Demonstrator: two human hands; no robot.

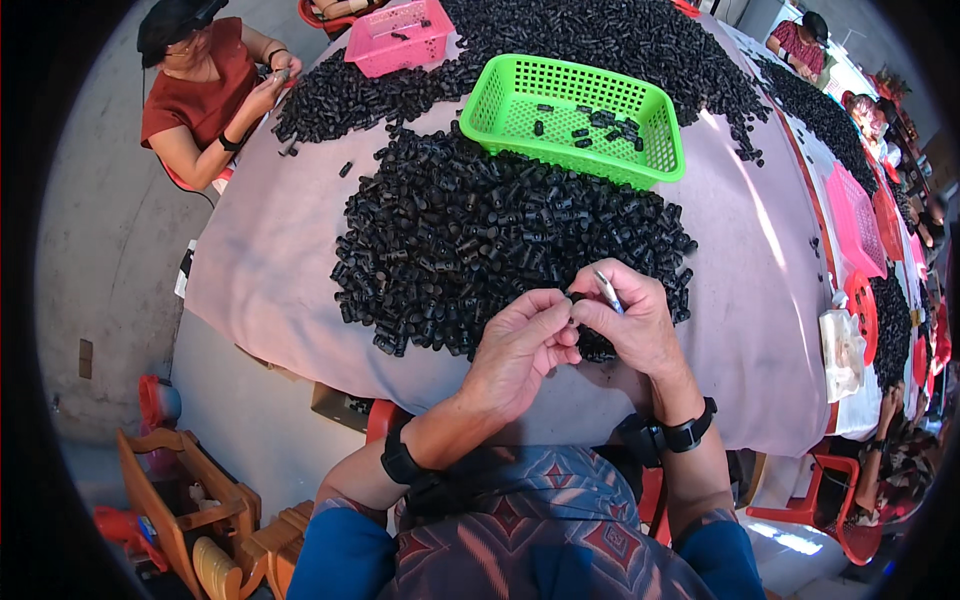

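Over the near edge of a heap of small black cylindrical parts (480, 215), my two hands meet at the fingertips. My left hand (520, 350) is closed in a pinch, thumb against fingers; whatever it grips is mostly covered by the fingertips. Close against it, my right hand (635, 320) is closed around a slim pen-like tool (608, 292) with a silvery end, which sticks up between thumb and forefinger. Just past the heap stands a bright green plastic basket (575, 165) with several black parts lying on its bottom.
A pink cloth covers the table (270, 260). Farther back lie a larger black heap (600, 35) and a pink basket (400, 40). A person in a red top (215, 80) sits at the left. Wooden chairs (190, 510) stand lower left, a red stool (830, 500) lower right.
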